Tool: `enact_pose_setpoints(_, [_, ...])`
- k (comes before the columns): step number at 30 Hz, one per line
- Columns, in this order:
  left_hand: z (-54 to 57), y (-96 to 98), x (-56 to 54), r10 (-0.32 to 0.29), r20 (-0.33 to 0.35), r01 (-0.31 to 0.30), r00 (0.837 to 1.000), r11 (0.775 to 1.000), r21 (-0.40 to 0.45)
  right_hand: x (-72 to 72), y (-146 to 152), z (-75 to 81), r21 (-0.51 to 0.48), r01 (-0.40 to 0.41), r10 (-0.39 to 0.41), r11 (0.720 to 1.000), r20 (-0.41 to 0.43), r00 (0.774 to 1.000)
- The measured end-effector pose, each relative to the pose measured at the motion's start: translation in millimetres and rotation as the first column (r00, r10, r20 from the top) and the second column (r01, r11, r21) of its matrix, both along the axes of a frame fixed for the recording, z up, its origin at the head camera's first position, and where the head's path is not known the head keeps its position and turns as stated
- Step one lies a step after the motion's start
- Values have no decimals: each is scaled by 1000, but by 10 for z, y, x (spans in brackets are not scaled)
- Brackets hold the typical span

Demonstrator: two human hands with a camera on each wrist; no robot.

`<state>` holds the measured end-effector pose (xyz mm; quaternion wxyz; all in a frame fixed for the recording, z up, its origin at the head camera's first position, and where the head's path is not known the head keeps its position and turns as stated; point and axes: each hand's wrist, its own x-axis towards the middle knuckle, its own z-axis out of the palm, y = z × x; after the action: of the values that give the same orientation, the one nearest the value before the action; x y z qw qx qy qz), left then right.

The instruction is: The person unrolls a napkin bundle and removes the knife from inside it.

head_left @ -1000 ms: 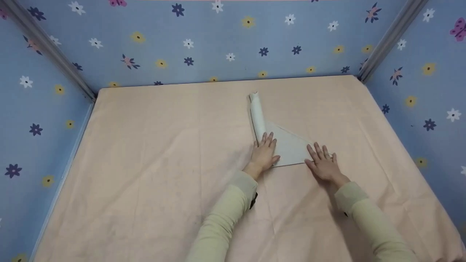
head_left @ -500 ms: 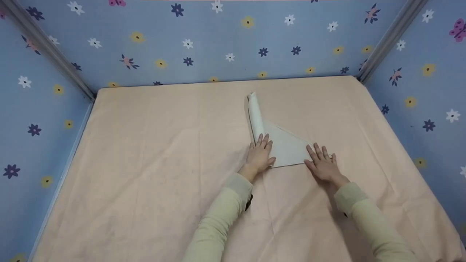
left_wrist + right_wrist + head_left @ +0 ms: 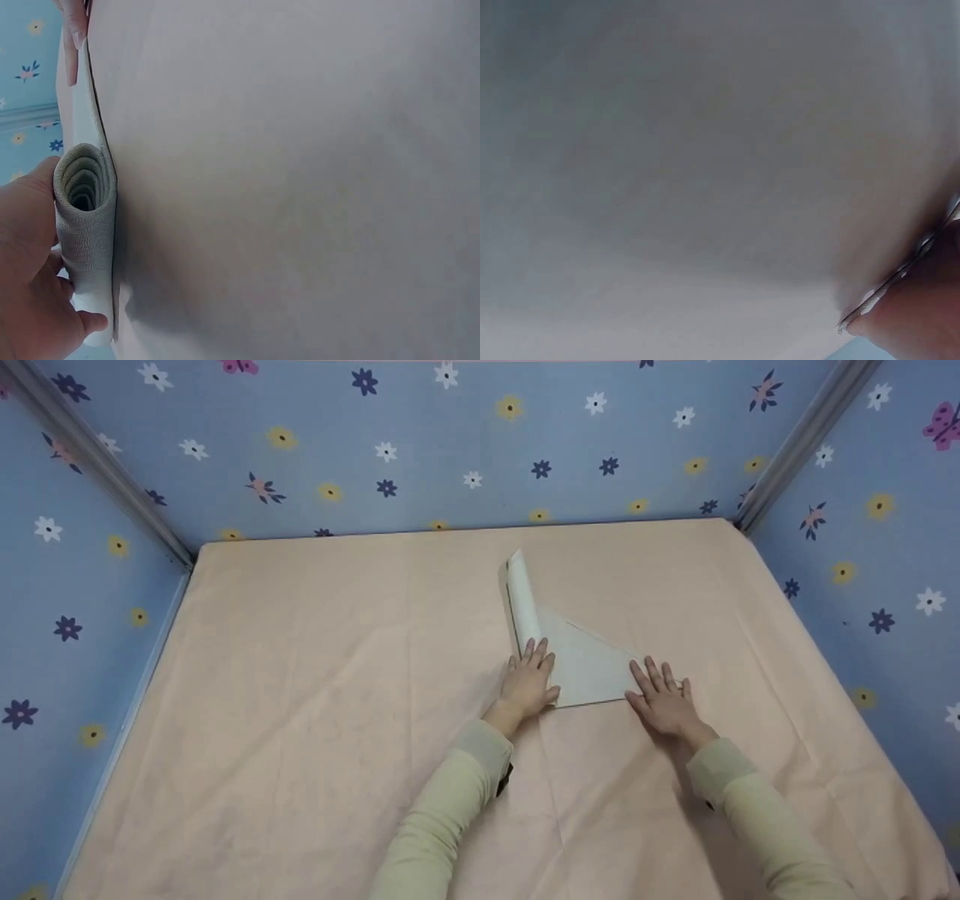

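Note:
A pale, greenish-white cloth lies partly flat on the covered table, its flat part tapering toward the right. Its left side forms a layered roll, whose spiral end faces the left wrist camera. My left hand rests on the near part of the roll with fingers extended, hiding some of it. On the cloth's right corner my right hand presses down, fingers spread and straight. Only a bit of that hand shows in the right wrist view, against a thin cloth edge.
A peach-coloured sheet with creases covers the table. Blue flowered panels stand behind it and at both sides, joined by grey corner posts.
My left hand and the roll have shifted a little to the left, and the flat part between roll and right hand looks slightly wider. The right hand stays nearly in place.

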<state>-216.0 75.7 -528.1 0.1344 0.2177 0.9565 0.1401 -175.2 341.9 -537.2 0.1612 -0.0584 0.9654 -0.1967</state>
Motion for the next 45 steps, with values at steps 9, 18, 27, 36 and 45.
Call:
enact_pose_setpoints(9, [31,-76,20,1,17,-2,1000,1000,28,3,-14,23,-16,-3,3,1000,12,1000])
enact_pose_setpoints(18, [34,-153,10,-1,29,0,1000,1000,24,5,-15,24,-14,-3,3,1000,17,1000])
enact_pose_setpoints(27, [33,-248,-8,-27,36,25,999,997,68,0,-15,28,-10,4,-4,1000,15,1000])
enact_pose_setpoints(36, [38,-330,-18,-36,64,28,997,992,119,-6,-7,27,-9,-3,3,1000,21,1000])
enact_pose_setpoints(45, [23,-394,-7,-40,58,33,998,992,123,-6,-12,22,-2,-6,6,1000,26,1000])
